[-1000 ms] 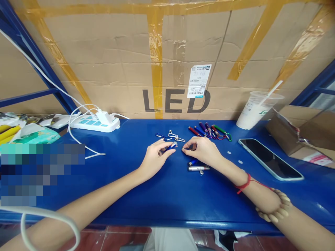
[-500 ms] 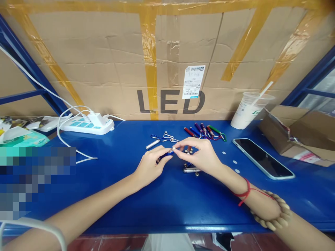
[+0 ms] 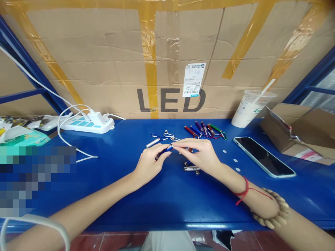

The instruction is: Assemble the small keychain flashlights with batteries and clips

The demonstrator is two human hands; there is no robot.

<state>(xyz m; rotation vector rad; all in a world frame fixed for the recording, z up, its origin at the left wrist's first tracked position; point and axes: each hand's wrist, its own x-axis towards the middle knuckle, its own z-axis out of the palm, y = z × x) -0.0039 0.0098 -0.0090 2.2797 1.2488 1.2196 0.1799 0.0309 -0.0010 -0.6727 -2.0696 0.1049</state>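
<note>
My left hand (image 3: 149, 164) is closed around a slim blue keychain flashlight (image 3: 165, 151), its open-looking end pointing up to the right. The thumb and index finger of my right hand (image 3: 200, 153) are pinched at that end, on a small silvery piece mostly hidden by the fingertips. Below my right hand lie a silver flashlight tube (image 3: 191, 168) and a blue one (image 3: 187, 162), with a small silvery button cell (image 3: 197, 173) beside them. Beyond my left hand are another silver tube (image 3: 153, 143) and a blue carabiner clip (image 3: 155, 135).
Several coloured flashlights with clips (image 3: 204, 129) lie at the back. On the right are a phone (image 3: 264, 157), a plastic cup with a straw (image 3: 242, 111), an open cardboard box (image 3: 277, 129) and small white discs (image 3: 236, 160). A power strip (image 3: 102, 129) sits at the left.
My right fingertips have moved in close against the end of the blue flashlight, and the silvery piece is now more covered. My left hand keeps its hold, nearly still.
</note>
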